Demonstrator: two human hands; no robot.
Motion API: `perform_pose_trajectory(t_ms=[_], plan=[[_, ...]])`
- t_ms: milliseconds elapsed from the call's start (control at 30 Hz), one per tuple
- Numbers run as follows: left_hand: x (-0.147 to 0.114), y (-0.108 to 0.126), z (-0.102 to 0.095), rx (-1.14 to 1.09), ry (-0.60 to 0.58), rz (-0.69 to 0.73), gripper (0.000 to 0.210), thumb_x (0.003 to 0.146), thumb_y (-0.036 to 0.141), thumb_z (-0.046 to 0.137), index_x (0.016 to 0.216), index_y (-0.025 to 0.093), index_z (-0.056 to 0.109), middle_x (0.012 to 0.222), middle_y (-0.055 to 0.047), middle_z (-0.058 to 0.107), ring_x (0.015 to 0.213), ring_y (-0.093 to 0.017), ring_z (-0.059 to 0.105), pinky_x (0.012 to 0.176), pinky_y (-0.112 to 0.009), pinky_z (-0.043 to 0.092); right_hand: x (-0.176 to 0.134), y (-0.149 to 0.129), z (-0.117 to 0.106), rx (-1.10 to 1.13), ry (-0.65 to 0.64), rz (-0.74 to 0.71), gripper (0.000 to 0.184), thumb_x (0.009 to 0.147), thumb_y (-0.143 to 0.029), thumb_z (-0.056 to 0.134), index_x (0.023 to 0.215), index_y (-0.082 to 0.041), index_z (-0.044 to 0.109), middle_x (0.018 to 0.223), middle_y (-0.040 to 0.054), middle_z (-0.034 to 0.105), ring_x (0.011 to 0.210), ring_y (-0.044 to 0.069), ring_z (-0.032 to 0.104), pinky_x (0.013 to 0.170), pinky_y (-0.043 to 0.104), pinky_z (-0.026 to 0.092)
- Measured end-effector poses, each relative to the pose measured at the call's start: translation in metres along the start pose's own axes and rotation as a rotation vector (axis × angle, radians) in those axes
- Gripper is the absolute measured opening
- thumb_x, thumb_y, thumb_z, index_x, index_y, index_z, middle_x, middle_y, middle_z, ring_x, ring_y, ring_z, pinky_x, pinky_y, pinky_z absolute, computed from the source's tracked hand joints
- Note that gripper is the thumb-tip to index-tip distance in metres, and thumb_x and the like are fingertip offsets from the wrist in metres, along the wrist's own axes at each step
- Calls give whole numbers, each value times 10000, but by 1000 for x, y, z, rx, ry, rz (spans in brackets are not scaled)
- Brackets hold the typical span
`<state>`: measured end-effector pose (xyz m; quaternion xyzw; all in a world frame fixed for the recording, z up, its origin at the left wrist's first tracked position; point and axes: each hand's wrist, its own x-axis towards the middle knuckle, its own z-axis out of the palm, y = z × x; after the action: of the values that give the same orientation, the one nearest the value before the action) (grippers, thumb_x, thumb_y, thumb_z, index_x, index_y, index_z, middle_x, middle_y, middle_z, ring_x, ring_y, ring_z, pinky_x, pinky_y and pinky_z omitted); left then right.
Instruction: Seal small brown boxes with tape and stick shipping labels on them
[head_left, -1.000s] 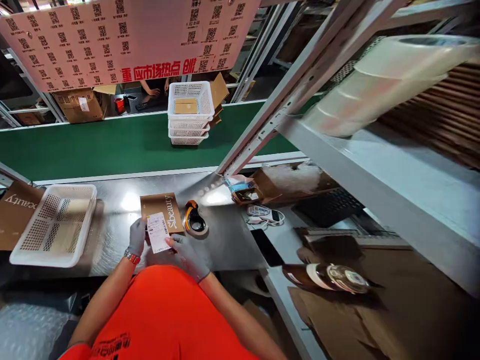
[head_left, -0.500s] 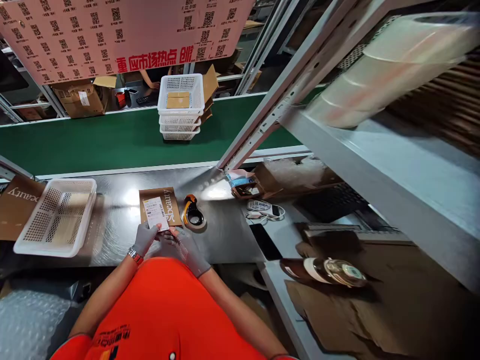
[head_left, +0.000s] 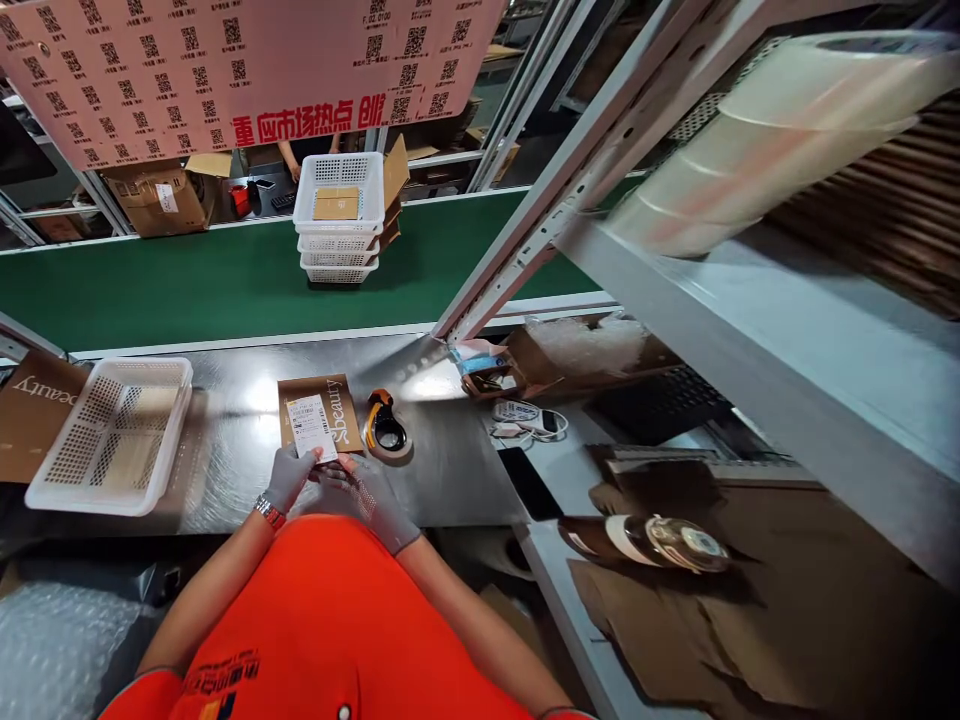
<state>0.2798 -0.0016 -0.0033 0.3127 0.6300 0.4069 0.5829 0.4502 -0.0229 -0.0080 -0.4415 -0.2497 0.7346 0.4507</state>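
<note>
Label going onto the brown box

Both gloved hands, left hand (head_left: 289,475) and right hand (head_left: 369,493), pinch the label (head_left: 310,427) over the brown box (head_left: 321,411) near the desk's (head_left: 450,470) front edge; best laid square and smoothed flat.

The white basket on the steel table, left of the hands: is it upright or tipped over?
Upright. The basket sits on its base on the table, open top facing up, so its perforated floor shows.

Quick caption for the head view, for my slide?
Gloved left hand and right hand press a white label onto a brown box beside a tape dispenser.
</note>
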Motion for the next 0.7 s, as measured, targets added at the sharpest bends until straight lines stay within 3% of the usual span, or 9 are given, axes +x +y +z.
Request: perform_pose_trajectory(t_ms=[200,333,467,567,633,700], plan=[[2,1,-4,26,-10,0,362,870,431,994,1034,134,865,1037,-163,911,786,-255,837,619,-321,648,1,0,3,-15,10,17,498,748,-709,1013,857,-281,783,969,108,890,1068,365,868,994,520,697],[4,0,-7,62,-28,-4,320,920,418,932,1053,138,855,1117,-174,916,849,-268,847,659,-336,667,7,5,1,-61,30,17,509,705,-718,1025,797,-287,771,959,105,895,1047,362,865,970,502,694],[4,-2,-11,298,7,64,329,959,319,864,1253,173,845,1265,-161,906,1167,-315,864,998,-424,713,12,9,-1,-101,59,-9,525,673,-744,1010,759,-286,769,920,97,879,940,323,842,894,453,670],[3,-3,-15,529,119,278,513,891,250,897,1398,215,832,1434,-154,851,1476,-350,751,1290,-510,593,15,9,1,-113,84,-14,522,669,-748,999,751,-284,774,880,88,858,875,298,807,853,428,643],[3,-3,-17,542,16,432,385,918,262,862,1301,226,880,1445,-147,846,1478,-338,745,1312,-496,577,16,7,3,-129,83,-21,529,669,-758,993,740,-285,768,843,76,836,843,288,780,841,426,634],[3,-3,-19,475,-159,485,215,981,299,787,1137,237,922,1326,-130,891,1305,-309,817,1204,-455,633,15,5,7,-164,73,-40,537,682,-770,981,727,-284,759,819,70,814,825,283,752,841,432,630]])
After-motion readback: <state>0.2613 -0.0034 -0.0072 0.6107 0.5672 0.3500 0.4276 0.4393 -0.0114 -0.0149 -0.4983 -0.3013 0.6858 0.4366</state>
